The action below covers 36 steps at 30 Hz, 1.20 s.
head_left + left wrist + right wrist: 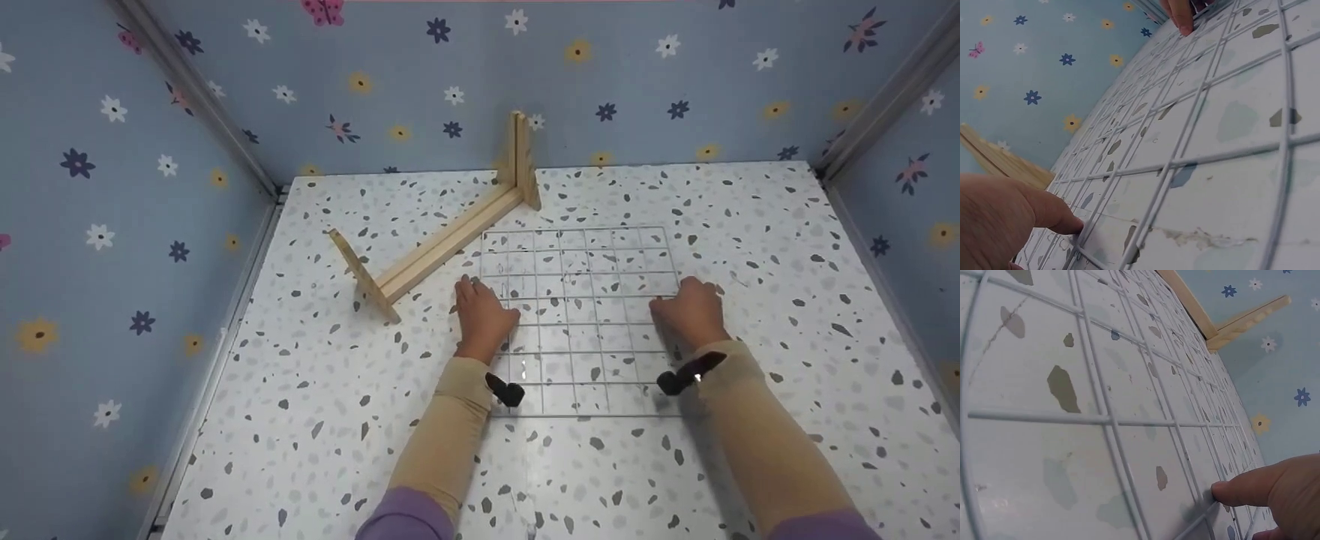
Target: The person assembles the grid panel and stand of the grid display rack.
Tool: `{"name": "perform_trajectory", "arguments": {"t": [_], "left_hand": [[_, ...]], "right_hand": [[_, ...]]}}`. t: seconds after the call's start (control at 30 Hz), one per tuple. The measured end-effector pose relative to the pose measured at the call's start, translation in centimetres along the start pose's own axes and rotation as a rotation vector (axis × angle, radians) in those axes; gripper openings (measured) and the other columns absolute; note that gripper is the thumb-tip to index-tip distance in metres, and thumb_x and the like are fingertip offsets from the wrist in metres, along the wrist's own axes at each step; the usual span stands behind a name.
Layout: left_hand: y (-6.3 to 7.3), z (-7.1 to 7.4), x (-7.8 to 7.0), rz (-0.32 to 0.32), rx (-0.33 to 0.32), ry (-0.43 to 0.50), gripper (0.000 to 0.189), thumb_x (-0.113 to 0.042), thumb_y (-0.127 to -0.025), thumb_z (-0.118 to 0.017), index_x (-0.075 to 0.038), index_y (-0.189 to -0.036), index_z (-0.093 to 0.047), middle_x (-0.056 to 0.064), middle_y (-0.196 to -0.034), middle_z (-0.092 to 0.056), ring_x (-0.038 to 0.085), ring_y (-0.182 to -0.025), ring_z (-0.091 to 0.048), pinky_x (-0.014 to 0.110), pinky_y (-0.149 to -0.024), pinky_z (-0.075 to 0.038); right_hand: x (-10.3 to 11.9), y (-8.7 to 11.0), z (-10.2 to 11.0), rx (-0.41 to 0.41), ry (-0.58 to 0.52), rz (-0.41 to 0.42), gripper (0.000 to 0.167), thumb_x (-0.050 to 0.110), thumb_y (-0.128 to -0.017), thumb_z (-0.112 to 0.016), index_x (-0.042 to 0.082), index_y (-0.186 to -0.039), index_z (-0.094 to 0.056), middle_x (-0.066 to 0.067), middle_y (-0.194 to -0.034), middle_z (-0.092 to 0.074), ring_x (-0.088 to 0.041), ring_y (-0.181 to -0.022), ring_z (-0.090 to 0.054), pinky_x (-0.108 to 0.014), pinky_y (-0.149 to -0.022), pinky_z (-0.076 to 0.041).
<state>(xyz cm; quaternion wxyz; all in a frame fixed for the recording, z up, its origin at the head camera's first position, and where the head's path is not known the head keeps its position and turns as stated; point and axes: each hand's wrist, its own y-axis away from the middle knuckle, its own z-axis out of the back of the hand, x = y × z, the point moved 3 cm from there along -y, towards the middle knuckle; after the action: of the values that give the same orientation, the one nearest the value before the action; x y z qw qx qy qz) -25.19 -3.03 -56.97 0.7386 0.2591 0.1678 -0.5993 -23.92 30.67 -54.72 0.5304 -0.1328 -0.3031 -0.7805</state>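
A white wire grid panel (pixel 585 415) lies flat, or nearly so, on the speckled tabletop in the head view. My left hand (pixel 484 319) grips its left edge, thumb on the inner side and fingers outside. On the opposite edge, my right hand (pixel 694 311) holds the panel in the same way. The left wrist view has the left thumb (pixel 1055 214) against a wire near a crossing, with fingertips of the other hand at the far edge. In the right wrist view the right thumb (pixel 1247 486) presses a wire. The remaining fingers are mostly hidden there.
Behind and left of the panel stands a wooden frame (pixel 454 244), a long grooved bar with an upright piece at each end. Its right end is near the back wall (pixel 637 97). Flower-patterned walls enclose the speckled tabletop (pixel 330 450) at the back and both sides.
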Motion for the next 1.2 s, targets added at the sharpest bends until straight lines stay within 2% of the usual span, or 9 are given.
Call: {"name": "perform_trajectory", "arguments": {"t": [0.1,0.2,0.47,0.73,0.9,1.0,1.2], "left_hand": [[-0.1,0.0,0.1,-0.002,0.011,0.011,0.099,-0.026,-0.081,-0.077,0.013,-0.154,-0.022,0.027,-0.164,-0.012,0.040,-0.154,-0.006,0.046,-0.124,-0.012],[-0.2,0.0,0.2,-0.010,0.009,0.010,0.100,-0.025,-0.080,-0.077,0.014,-0.154,-0.022,0.028,-0.163,-0.014,0.040,-0.154,-0.008,0.047,-0.123,-0.013],[-0.1,0.2,0.1,-0.046,-0.028,0.001,0.094,-0.021,-0.081,-0.077,0.018,-0.150,-0.027,0.030,-0.160,-0.022,0.041,-0.151,-0.017,0.045,-0.123,-0.017],[0.0,0.3,0.0,-0.046,-0.039,0.030,0.095,-0.019,-0.078,-0.079,0.017,-0.150,-0.028,0.029,-0.159,-0.024,0.041,-0.151,-0.019,0.044,-0.123,-0.017],[-0.1,0.3,0.1,-0.053,-0.049,0.021,0.094,-0.022,-0.077,-0.080,0.016,-0.149,-0.032,0.028,-0.157,-0.028,0.039,-0.148,-0.024,0.045,-0.121,-0.021],[-0.2,0.5,0.2,-0.060,-0.062,0.033,0.093,-0.026,-0.077,-0.082,0.015,-0.147,-0.037,0.028,-0.155,-0.032,0.039,-0.145,-0.029,0.046,-0.119,-0.026],[-0.3,0.8,0.2,-0.039,-0.054,0.077,0.091,-0.029,-0.078,-0.082,0.011,-0.147,-0.039,0.026,-0.149,-0.039,0.036,-0.139,-0.037,0.047,-0.115,-0.031]], "right_hand": [[-0.1,-0.1,-0.1,0.039,-0.060,-0.051,0.072,0.027,-0.090,-0.069,-0.009,-0.145,-0.040,-0.029,-0.129,-0.052,-0.044,-0.117,-0.054,-0.059,-0.103,-0.043],[-0.1,-0.1,0.0,0.063,-0.092,-0.075,0.078,0.029,-0.090,-0.070,-0.009,-0.149,-0.035,-0.030,-0.133,-0.051,-0.044,-0.119,-0.054,-0.059,-0.105,-0.042],[0.0,0.0,0.3,0.047,-0.075,-0.050,0.077,0.030,-0.085,-0.076,-0.012,-0.139,-0.042,-0.030,-0.128,-0.046,-0.043,-0.114,-0.050,-0.059,-0.102,-0.042],[0.9,0.7,0.8,0.057,-0.071,-0.024,0.066,0.018,-0.088,-0.066,-0.015,-0.137,-0.036,-0.030,-0.122,-0.051,-0.042,-0.110,-0.053,-0.055,-0.100,-0.045],[1.3,1.0,1.3,0.029,-0.107,0.012,0.062,0.017,-0.090,-0.065,-0.013,-0.136,-0.036,-0.028,-0.119,-0.051,-0.040,-0.104,-0.055,-0.051,-0.091,-0.049],[1.4,1.0,1.5,0.006,-0.130,0.030,0.062,0.017,-0.089,-0.065,-0.012,-0.136,-0.035,-0.028,-0.122,-0.052,-0.040,-0.103,-0.057,-0.049,-0.087,-0.051],[1.4,0.9,1.4,-0.015,-0.162,0.020,0.074,0.017,-0.089,-0.066,-0.010,-0.145,-0.027,-0.029,-0.133,-0.050,-0.042,-0.115,-0.055,-0.051,-0.096,-0.049]]}}
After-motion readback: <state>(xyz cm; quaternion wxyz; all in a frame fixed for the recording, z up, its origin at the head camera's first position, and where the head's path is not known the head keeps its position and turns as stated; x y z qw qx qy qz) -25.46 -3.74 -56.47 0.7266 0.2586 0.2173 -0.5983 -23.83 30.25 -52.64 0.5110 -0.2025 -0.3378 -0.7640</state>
